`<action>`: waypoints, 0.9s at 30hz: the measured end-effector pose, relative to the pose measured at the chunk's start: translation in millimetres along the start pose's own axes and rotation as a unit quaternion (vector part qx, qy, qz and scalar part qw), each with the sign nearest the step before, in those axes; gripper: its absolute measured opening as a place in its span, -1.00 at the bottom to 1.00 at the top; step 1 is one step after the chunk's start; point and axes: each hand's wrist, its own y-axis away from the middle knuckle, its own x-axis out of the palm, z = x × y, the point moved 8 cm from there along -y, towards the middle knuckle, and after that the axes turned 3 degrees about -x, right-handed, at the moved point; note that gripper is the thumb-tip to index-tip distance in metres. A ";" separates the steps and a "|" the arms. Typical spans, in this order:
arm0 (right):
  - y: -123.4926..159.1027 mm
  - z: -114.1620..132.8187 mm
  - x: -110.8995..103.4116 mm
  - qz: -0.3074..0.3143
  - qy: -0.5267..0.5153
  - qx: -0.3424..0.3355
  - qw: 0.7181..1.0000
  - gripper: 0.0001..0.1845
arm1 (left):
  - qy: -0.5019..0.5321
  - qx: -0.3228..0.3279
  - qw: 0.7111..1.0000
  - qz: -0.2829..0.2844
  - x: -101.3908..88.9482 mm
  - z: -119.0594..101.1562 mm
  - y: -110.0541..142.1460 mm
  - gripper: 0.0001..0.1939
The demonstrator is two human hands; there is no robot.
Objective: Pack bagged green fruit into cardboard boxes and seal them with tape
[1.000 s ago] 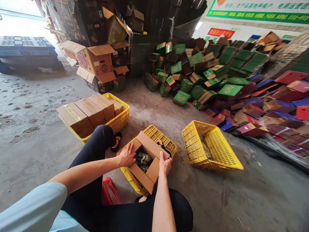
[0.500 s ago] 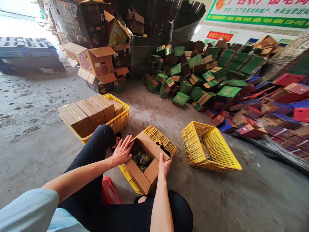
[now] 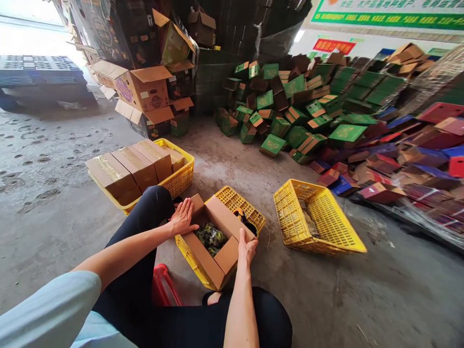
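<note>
An open cardboard box (image 3: 205, 258) sits before me on a yellow plastic crate (image 3: 232, 198), its flaps folded outward. Inside it lies a clear plastic bag of dark green, round produce (image 3: 212, 238); its exact kind is unclear. My left hand (image 3: 183, 217) rests with fingers stretched out on the far-left flap and holds nothing. At the right corner, my right hand (image 3: 248, 247) grips the box by a flap, thumb on top and fingers partly hidden. A dark object with orange parts (image 3: 246, 220) lies on the crate behind the box.
Taped cartons (image 3: 132, 164) fill a yellow crate (image 3: 186, 166) at the left. Another yellow crate (image 3: 322, 217) stands tilted at the right. Heaped green boxes (image 3: 273, 145) and red and blue boxes (image 3: 384, 191) lie behind. A red plastic stool (image 3: 165, 285) is beside my leg.
My left hand has moved slightly left and lower, and the far-left flap now lies folded outward beneath it. My right hand keeps its grip on the box corner.
</note>
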 end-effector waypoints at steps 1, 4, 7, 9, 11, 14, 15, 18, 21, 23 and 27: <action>1.6 1.6 -1.5 -0.008 -0.003 -0.008 1.000 0.03 | 0.006 0.001 1.000 0.003 5.6 2.0 -0.1 0.09; 9.3 10.6 -11.5 -0.031 -0.011 -0.038 0.999 0.01 | 0.027 0.003 1.000 0.003 19.8 6.3 1.7 0.06; 25.6 32.0 -38.1 -0.090 -0.014 -0.106 0.990 0.03 | 0.045 0.000 0.999 0.002 30.1 9.6 4.2 0.05; 46.5 53.3 -61.4 -0.152 -0.030 -0.196 0.968 -0.07 | 0.056 0.002 0.998 -0.008 34.1 10.8 5.6 0.03; 68.8 70.1 -67.5 -0.132 -0.060 -0.273 0.951 -0.28 | 0.067 0.006 0.998 -0.020 36.6 11.8 6.8 0.01; 105.3 92.2 -35.0 0.056 -0.040 -0.406 0.911 -0.53 | 0.077 0.013 0.997 -0.028 39.1 12.6 7.9 0.00; 117.8 95.6 -20.1 0.115 -0.005 -0.445 0.888 -0.56 | 0.078 0.014 0.997 -0.026 39.6 12.8 8.1 -0.01; 136.9 93.4 10.3 0.191 0.133 -0.498 0.835 -0.58 | 0.080 0.009 0.996 -0.025 38.8 13.0 8.5 -0.02; 134.1 92.1 4.7 0.167 0.214 -0.507 0.818 -0.55 | 0.084 0.004 0.996 -0.034 36.2 12.1 8.6 -0.03; 130.6 92.6 -13.2 0.141 0.236 -0.516 0.811 -0.53 | 0.084 0.004 0.996 -0.035 35.6 11.3 8.6 -0.04; 117.1 79.4 -53.7 0.090 0.276 -0.480 0.828 -0.53 | 0.091 0.004 0.995 -0.031 35.9 12.1 9.7 -0.05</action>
